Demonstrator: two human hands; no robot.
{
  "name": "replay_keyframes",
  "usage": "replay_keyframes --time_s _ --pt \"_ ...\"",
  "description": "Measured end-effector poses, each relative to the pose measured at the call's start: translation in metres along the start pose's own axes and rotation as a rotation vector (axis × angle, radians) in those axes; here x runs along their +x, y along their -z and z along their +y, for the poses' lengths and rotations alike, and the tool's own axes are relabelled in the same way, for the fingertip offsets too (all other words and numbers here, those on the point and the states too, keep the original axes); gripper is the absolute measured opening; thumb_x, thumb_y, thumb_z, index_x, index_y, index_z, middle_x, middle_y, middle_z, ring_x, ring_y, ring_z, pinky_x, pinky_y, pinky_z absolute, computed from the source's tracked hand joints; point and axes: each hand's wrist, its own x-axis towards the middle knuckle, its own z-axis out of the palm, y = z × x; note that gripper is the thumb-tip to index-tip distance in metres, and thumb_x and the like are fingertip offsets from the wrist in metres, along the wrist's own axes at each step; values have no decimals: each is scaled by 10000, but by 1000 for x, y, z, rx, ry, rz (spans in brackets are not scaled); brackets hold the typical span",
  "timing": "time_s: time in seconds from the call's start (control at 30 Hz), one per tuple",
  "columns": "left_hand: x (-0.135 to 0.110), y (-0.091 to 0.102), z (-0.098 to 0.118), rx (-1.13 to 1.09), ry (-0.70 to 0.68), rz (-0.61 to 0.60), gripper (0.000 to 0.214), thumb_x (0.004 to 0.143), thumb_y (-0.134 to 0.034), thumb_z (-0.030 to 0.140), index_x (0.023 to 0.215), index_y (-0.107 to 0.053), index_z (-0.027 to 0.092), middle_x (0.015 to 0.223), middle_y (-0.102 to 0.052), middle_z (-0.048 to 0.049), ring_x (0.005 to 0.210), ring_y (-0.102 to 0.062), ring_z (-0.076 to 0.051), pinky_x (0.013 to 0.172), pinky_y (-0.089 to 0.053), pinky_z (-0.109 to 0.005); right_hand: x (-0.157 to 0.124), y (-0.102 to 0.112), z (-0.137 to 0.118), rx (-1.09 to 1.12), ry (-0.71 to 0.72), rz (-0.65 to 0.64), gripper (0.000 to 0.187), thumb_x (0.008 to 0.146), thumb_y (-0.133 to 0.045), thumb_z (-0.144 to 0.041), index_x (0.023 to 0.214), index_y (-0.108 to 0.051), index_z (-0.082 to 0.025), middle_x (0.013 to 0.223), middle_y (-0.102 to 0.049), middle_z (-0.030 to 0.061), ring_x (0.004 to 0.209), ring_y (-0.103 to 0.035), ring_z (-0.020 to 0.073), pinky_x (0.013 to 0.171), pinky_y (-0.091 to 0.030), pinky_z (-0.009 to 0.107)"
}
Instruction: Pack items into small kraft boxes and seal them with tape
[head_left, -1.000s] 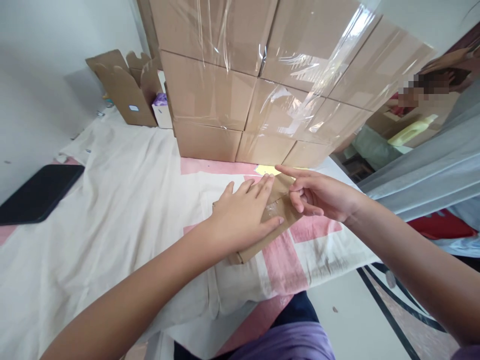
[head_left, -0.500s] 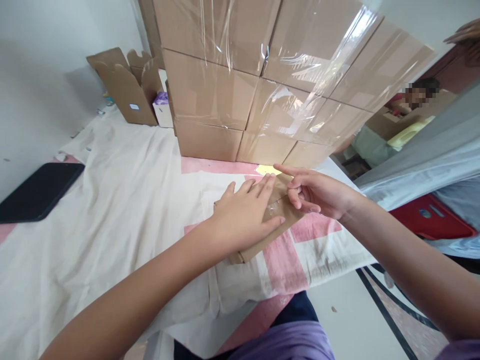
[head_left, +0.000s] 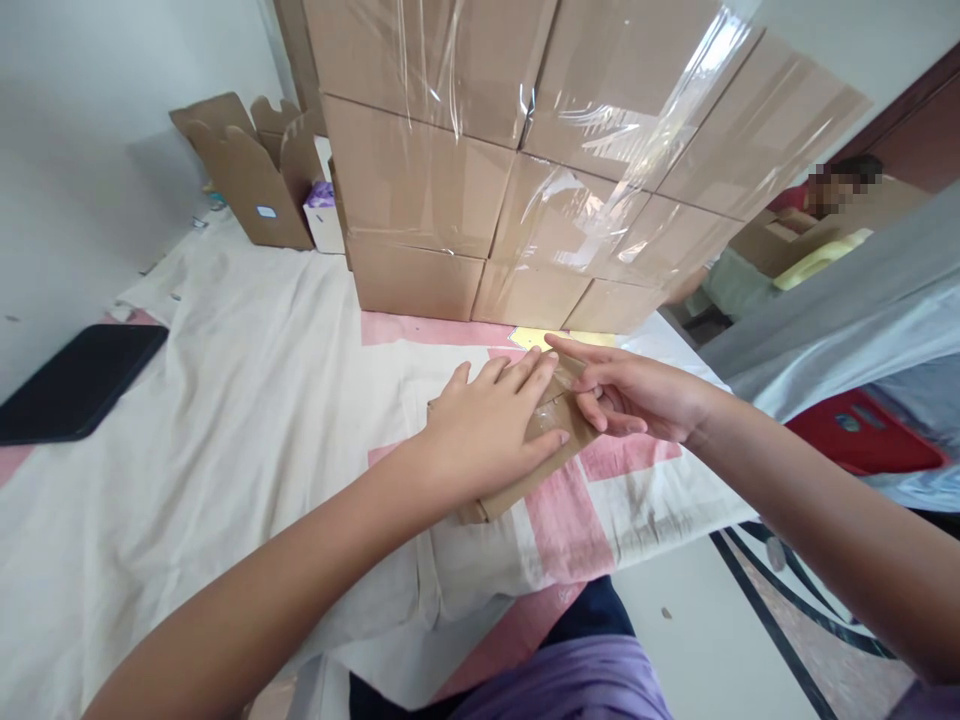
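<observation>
A small flat cardboard box [head_left: 525, 480] with clear tape across its top lies on a white and pink cloth [head_left: 247, 420]. My left hand [head_left: 484, 432] rests flat on top of it, fingers stretched out and pressing down. My right hand [head_left: 634, 392] is at the box's far right corner, index finger extended along the edge and the other fingers curled against the flap.
A tall stack of plastic-wrapped cardboard boxes [head_left: 540, 160] stands just behind. An open carton [head_left: 247, 180] sits at the back left. A black tablet [head_left: 71, 385] lies at the left. Another person [head_left: 840, 190] is at the far right, beyond grey fabric [head_left: 840, 310].
My right hand has dropped slightly lower onto the box corner. The left hand has stayed put. The person at the right has shifted in the background.
</observation>
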Motion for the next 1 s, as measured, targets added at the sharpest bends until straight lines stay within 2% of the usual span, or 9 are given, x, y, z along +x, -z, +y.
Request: replay_keyframes --time_s 0.13,0.4,0.9,1.0 --pt "0 0 0 7 4 -1 719 992 -360 572 1629 -265 254 1735 -215 -32 1522 -359 -307 1183 -361 -597 -1 1 1 -1 -19 -10 944 773 -493 -125 1660 -177 -188 485 -617 -46 277 -373 114 359 -266 179" --pt "1 2 0 -2 5 -27 667 1000 -340 581 1603 -336 298 1737 -219 -27 1502 -384 -309 1175 -361 -603 -3 3 3 11 -10 -17 903 823 -467 -119 1666 -147 -173 489 -632 -28 280 -379 111 349 -280 161" --pt "2 3 2 26 12 -50 657 1005 -306 594 1611 -319 340 1737 -224 -33 1504 -382 -307 1175 -361 -603 -5 5 6 12 -5 -8 867 852 -435 -92 1663 -139 -161 486 -628 -27 282 -370 109 342 -281 158" --pt "1 3 2 26 19 -50 684 1002 -309 602 1623 -292 317 1738 -220 -27 1506 -377 -301 1176 -371 -592 -5 4 5 13 -6 -11 865 857 -430 -91 1666 -131 -160 487 -628 -23 282 -374 113 343 -284 164"
